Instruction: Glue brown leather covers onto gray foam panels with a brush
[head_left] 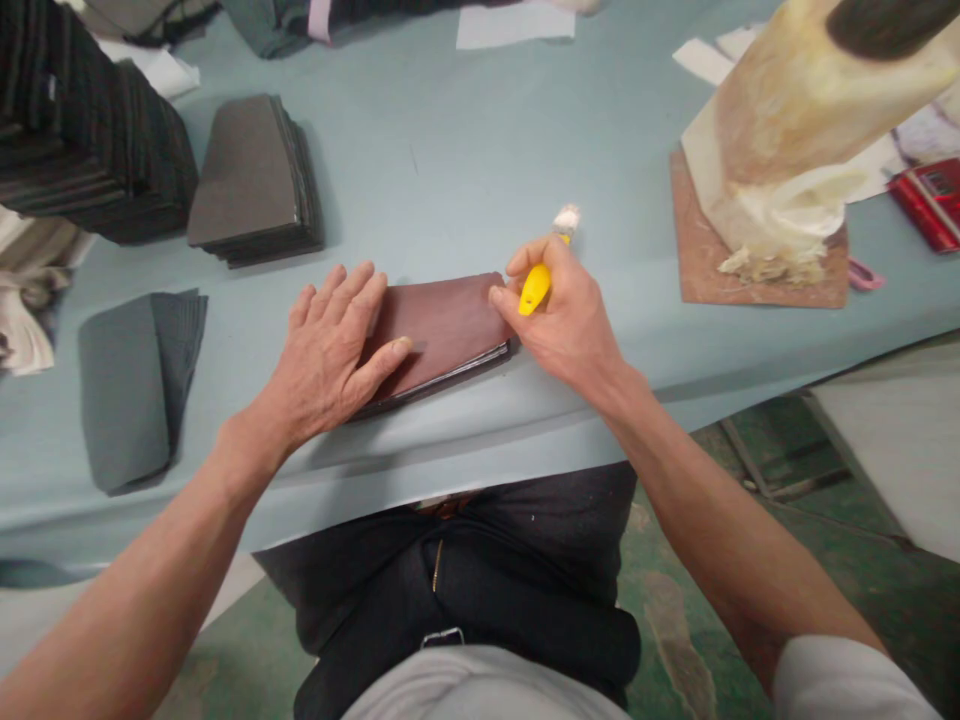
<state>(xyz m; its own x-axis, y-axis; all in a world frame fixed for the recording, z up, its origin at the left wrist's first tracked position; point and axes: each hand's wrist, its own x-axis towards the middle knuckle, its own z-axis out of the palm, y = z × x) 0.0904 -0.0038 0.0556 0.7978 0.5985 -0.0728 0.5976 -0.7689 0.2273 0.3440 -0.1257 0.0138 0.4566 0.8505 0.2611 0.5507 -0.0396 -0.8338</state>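
Observation:
A stack of dark brown leather-like pieces (450,325) lies on the pale blue table (465,160) near its front edge. My left hand (334,345) rests flat on the stack's left part, fingers spread and thumb pressing on top. My right hand (559,315) is closed around a yellow-handled brush (536,285), whose whitish bristle tip points away from me, just past the stack's right end. The forefinger of that hand touches the stack's right edge.
Stacks of dark grey cut pieces lie at the left: one (255,180) behind, one (135,385) near the front, a tall pile (82,130) far left. A glue-crusted container (795,150) stands on a brown board (705,270) at the right. A red object (934,200) lies far right.

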